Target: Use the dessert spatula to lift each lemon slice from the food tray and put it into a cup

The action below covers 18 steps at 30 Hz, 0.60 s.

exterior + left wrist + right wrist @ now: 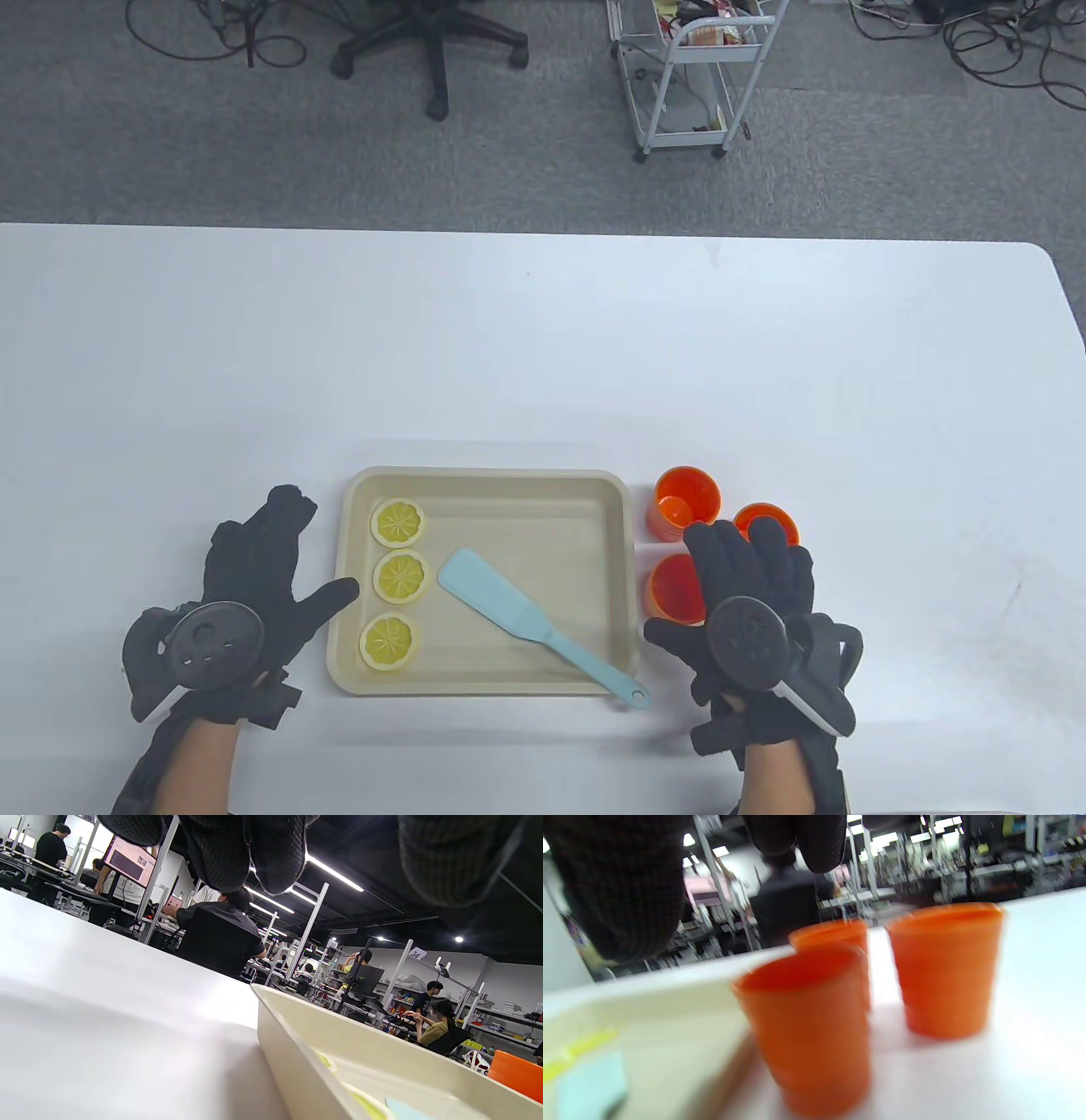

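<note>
A beige food tray (611, 501) sits near the table's front edge. Three lemon slices lie in a column at its left end: far (398, 521), middle (400, 576) and near (388, 641). A light blue dessert spatula (534, 624) lies diagonally in the tray, its handle end over the front right rim. Three orange cups (687, 501) (766, 519) (676, 587) stand right of the tray. My left hand (280, 564) lies flat beside the tray's left wall, thumb toward it, holding nothing. My right hand (747, 577) hovers with fingers spread over the cups, holding nothing.
The white table (543, 356) stretches far beyond the tray. On the floor behind stand an office chair (433, 42) and a white wire cart (687, 76). The left wrist view shows the tray's wall (297, 1052) close by; the right wrist view shows the cups (810, 1027) blurred.
</note>
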Each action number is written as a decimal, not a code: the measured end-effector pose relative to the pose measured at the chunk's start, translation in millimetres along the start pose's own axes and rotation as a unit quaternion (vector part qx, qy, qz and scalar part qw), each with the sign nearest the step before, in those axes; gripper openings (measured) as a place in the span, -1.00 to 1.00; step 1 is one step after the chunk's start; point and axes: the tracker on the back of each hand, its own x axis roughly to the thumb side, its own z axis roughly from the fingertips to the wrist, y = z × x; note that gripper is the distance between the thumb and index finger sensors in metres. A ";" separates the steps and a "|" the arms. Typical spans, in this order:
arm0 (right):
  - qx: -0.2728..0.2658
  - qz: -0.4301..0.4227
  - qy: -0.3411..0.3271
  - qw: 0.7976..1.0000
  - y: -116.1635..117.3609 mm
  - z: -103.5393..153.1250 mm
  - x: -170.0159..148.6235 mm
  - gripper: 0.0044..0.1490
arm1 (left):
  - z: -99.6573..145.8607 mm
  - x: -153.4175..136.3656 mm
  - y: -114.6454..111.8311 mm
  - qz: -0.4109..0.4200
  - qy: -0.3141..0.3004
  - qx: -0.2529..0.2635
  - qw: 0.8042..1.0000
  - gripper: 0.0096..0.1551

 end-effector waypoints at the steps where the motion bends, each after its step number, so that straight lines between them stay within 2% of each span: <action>1: -0.020 -0.008 -0.022 1.000 -3.5 3.4 9.2 0.32 | -0.3 -0.7 -0.6 -0.003 0.002 -0.004 1.000 0.35; 6: -0.031 -0.011 -0.102 0.994 1.3 7.6 52.1 0.22 | -0.9 -3.4 -2.5 -0.005 0.008 -0.013 1.000 0.35; 10: 0.060 -0.016 -0.143 0.988 31.5 0.4 89.0 0.16 | -2.2 -4.7 -6.2 -0.008 0.010 -0.031 0.999 0.34; 11: 0.100 -0.019 -0.140 0.985 41.5 -1.8 96.5 0.14 | -2.3 -4.8 -6.8 -0.010 0.011 -0.036 0.999 0.34; 14: 0.162 0.001 -0.120 0.979 62.4 -8.7 106.4 0.06 | -2.0 -5.2 -7.0 -0.009 0.012 -0.040 0.999 0.33; 18: 0.208 0.029 -0.078 0.975 77.2 -15.9 104.5 -0.02 | -2.1 -5.5 -7.8 -0.005 0.015 -0.052 0.999 0.32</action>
